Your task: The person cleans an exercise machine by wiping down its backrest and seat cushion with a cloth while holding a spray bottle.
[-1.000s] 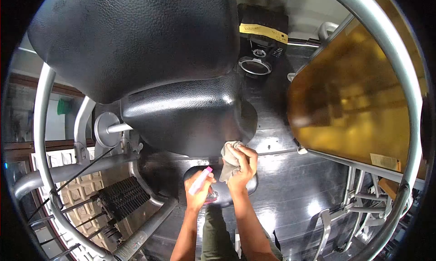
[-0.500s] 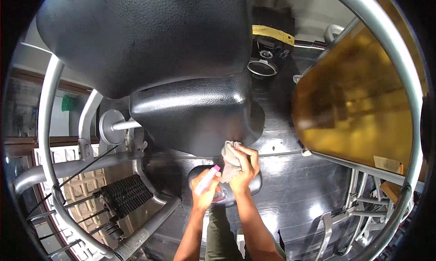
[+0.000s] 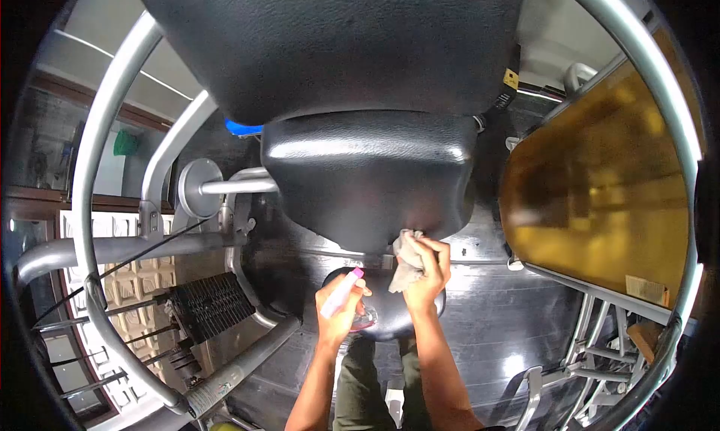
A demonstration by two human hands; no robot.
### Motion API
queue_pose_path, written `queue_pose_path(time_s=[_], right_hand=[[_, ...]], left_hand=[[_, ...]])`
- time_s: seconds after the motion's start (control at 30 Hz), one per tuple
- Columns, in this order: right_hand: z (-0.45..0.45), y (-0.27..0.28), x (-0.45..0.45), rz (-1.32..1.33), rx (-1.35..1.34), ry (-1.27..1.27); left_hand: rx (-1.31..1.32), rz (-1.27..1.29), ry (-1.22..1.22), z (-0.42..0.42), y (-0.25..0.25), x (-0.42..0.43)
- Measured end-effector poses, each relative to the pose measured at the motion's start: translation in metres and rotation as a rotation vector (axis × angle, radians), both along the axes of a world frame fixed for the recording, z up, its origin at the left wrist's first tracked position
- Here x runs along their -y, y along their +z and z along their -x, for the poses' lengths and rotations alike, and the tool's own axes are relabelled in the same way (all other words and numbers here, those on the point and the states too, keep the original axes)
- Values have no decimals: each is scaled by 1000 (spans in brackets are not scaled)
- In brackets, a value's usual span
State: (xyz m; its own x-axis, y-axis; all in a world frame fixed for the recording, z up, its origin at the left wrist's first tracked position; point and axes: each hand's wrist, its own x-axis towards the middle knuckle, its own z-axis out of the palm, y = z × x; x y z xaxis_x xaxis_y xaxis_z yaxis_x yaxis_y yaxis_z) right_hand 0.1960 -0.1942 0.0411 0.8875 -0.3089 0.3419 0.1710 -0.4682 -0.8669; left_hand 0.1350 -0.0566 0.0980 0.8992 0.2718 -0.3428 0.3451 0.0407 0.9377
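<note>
My left hand (image 3: 337,311) grips a spray bottle (image 3: 343,292) with a pinkish-white top and a bright pink nozzle; reddish liquid shows in its clear lower part. In my right hand (image 3: 427,270) is a crumpled pale cloth (image 3: 407,262), pinched between thumb and fingers. The cloth is at the lower front edge of a black padded seat (image 3: 367,183); whether it presses on the padding I cannot tell. Above the seat rises a larger black backrest (image 3: 337,48). Part of a rounded black pad (image 3: 394,326) shows behind my hands.
Silver tubing (image 3: 90,198) curves round the left, and another frame bar (image 3: 667,93) arcs on the right. A black weight stack (image 3: 210,307) stands at lower left. To the right is a large amber panel (image 3: 600,198). Metal racks (image 3: 607,356) stand at lower right on the dark floor (image 3: 480,341).
The view has shifted, so the seat and backrest appear further right and more centred. My right hand with the cloth is slightly further right in view, farther from the spray bottle.
</note>
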Motion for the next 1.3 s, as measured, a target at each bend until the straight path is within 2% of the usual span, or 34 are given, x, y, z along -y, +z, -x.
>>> queue_pose_path(time_s=[0.07,0.17,0.23,0.3,0.37,0.47,0.53,0.67,0.87,0.93,1.03,1.1,1.17,1.3], right_hand=[[-6,17,-8,-8,61,-45],[-11,22,-22,-23,81,18],[-4,7,-24,83,38,90],[6,-18,-26,53,26,116],[14,-30,-18,136,-60,130],[9,-16,-16,115,-4,35],[-1,4,-24,45,62,-32],[-11,18,-39,82,121,-43],[12,-28,-24,165,-73,108],[9,-17,-24,197,-70,109],[-1,6,-28,55,34,-38],[-12,30,-39,77,89,-63],[-14,22,-51,95,157,-82],[2,-11,-57,289,69,137]], left_hand=[[-8,2,13,7,-3,-6],[14,26,19,15,-5,-17],[-34,-12,6,20,-1,-22],[-39,9,12,26,-7,-28],[-41,30,12,27,-9,-35],[-128,-51,-59,28,-10,-44],[-64,-57,-65,31,-17,-49],[-36,-11,-54,33,-17,-59],[-55,-41,-95,32,-10,-69],[-77,-28,-106,32,-8,-74],[-95,-29,-99,33,-11,-79],[-86,-19,-96,34,-14,-84],[-79,-12,-95,34,-16,-86],[-106,0,-99,31,-14,-92]])
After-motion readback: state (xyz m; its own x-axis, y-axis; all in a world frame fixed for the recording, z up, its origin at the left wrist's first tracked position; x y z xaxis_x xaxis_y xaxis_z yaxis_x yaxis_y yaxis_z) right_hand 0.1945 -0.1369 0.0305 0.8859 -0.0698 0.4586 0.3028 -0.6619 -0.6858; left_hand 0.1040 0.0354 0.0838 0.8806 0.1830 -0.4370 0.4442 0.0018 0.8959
